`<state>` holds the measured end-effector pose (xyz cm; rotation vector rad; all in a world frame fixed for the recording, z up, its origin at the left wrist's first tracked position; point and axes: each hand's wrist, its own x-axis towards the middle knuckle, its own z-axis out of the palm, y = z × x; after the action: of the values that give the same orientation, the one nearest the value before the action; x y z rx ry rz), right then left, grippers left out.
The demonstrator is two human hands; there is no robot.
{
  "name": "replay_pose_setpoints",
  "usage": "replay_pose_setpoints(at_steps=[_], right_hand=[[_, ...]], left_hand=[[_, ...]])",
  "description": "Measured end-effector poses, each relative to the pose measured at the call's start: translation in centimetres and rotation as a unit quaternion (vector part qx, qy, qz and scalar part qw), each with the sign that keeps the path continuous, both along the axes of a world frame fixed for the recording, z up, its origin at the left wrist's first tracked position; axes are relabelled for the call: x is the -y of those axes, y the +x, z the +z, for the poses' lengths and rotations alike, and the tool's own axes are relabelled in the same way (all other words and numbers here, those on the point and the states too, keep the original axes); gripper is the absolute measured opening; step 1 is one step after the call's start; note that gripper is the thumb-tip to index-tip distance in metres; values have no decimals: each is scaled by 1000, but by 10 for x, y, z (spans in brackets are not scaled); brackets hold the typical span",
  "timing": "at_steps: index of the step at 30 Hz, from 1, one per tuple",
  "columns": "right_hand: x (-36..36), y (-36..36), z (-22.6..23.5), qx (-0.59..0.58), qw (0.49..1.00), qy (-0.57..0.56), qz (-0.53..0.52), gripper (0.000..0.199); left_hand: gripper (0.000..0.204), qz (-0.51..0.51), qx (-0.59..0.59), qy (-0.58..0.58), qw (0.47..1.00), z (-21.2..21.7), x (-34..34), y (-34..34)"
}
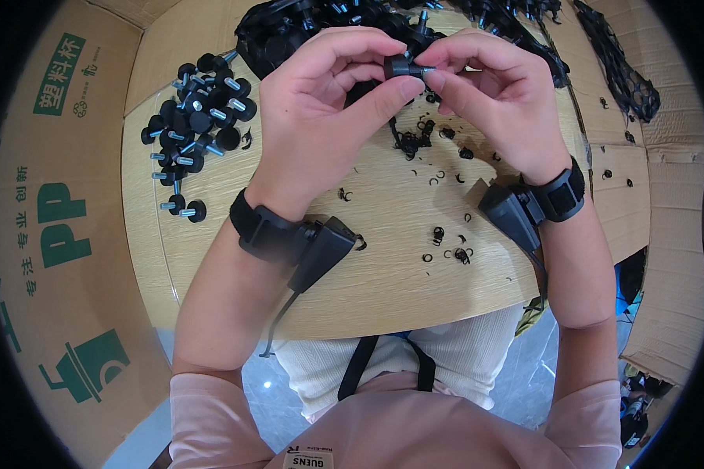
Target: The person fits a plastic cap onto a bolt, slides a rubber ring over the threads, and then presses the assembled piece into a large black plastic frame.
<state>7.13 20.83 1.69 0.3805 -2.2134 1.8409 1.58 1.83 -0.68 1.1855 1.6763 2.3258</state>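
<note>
a pale wooden table point(344, 289) stands between cardboard walls point(78, 148). my left hand point(313, 105) pinches a black knob point(396, 67), thumb and forefinger closed on its head; my right hand point(504, 94) has thumb and forefinger drawn together at its bolt end, over the table's far part. other knobs point(199, 121) lie heaped at left, black scraps point(409, 143) nearer me.

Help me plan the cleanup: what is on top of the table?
On the table: studded black knobs at left, black scraps in the middle, a dark heap along the far side. The left hand and right hand hide part of the heap and table.
</note>
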Motion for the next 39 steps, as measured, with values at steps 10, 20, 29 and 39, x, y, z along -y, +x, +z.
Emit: replay_pose_setpoints(at_steps=[10, 20, 29, 39], right_hand=[[-7, 1, 9, 117, 993, 8, -15, 17], [-7, -1, 4, 99, 990, -77, 59, 18], [-7, -1, 2, 72, 995, -45, 47, 20], [-8, 1, 6, 87, 996, -19, 24, 14]], left_hand=[[30, 26, -168, -122, 978, 7, 3, 0], [36, 6, -90, -32, 995, 2, 1, -3], [39, 7, -41, -40, 998, 1, 0, -1], [37, 17, -57, -69, 996, 2, 0, -1]])
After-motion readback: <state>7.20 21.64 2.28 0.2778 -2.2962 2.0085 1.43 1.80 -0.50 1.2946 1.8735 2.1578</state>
